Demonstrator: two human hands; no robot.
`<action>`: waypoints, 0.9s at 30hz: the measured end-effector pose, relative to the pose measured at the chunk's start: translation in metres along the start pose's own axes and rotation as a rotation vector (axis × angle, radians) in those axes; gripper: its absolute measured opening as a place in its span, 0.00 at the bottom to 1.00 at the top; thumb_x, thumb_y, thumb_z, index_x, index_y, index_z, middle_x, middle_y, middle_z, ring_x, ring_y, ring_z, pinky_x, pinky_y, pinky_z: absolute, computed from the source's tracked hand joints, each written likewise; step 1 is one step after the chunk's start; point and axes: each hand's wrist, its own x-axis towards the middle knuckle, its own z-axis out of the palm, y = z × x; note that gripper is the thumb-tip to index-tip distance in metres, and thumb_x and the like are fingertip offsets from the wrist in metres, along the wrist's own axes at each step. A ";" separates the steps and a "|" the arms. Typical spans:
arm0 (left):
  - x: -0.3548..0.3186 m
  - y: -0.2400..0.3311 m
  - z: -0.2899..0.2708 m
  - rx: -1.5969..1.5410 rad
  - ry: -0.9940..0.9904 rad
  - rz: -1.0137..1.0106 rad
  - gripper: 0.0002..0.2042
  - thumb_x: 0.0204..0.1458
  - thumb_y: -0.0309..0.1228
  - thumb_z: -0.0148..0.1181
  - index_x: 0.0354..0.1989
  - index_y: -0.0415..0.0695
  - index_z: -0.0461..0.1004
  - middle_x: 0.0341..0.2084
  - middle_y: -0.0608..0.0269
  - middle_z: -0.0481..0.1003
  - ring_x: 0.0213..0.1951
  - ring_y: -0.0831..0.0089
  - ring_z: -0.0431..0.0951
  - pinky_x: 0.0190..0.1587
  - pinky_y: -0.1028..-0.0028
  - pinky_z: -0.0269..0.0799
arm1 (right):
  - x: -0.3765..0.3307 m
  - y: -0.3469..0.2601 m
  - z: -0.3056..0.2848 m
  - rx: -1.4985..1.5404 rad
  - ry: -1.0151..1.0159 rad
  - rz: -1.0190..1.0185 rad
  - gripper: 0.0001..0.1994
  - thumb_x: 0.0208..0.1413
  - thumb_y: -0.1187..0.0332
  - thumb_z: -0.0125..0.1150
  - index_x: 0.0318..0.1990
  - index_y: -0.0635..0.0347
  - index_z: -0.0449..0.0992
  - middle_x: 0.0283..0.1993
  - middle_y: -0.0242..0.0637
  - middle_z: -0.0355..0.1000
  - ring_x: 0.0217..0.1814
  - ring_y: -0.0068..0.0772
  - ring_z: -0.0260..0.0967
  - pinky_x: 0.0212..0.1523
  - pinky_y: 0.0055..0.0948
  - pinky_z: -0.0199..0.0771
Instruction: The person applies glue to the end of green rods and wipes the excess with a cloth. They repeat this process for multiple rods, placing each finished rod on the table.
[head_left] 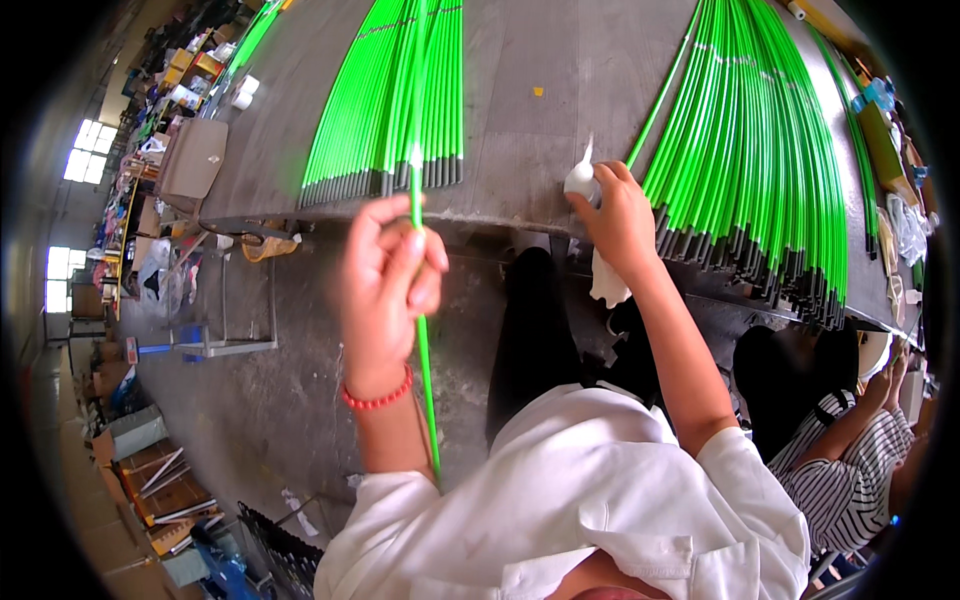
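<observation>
My left hand [392, 265] is closed round a thin green rod [424, 370]. The rod runs from beside my arm up over the table's front edge, above a fan of green rods with dark ends [385, 110]. At the table edge my right hand [625, 215] has its thumb and fingers round a small white squeeze bottle [580, 180] with a pointed nozzle. Its lower part is hidden by the hand. Below that hand hangs something white and cloth-like [608, 284]. A larger bundle of green rods [745, 150] lies right of my right hand.
The grey table [520, 150] carries a scrap of yellow [538, 91] and white rolls [243, 92] at far left. Another person in a striped top [850, 470] sits at the right. A metal frame [235, 345] stands on the floor, with cluttered shelves [140, 230] beyond.
</observation>
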 end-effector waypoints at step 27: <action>-0.048 -0.009 0.087 -0.015 -0.309 -0.138 0.21 0.54 0.18 0.46 0.58 0.34 0.59 0.15 0.71 0.64 0.13 0.90 0.59 0.17 0.87 0.55 | -0.112 0.033 -0.163 0.605 0.487 0.095 0.35 0.29 0.41 0.71 0.32 0.71 0.73 0.28 0.36 0.69 0.28 0.23 0.66 0.30 0.23 0.65</action>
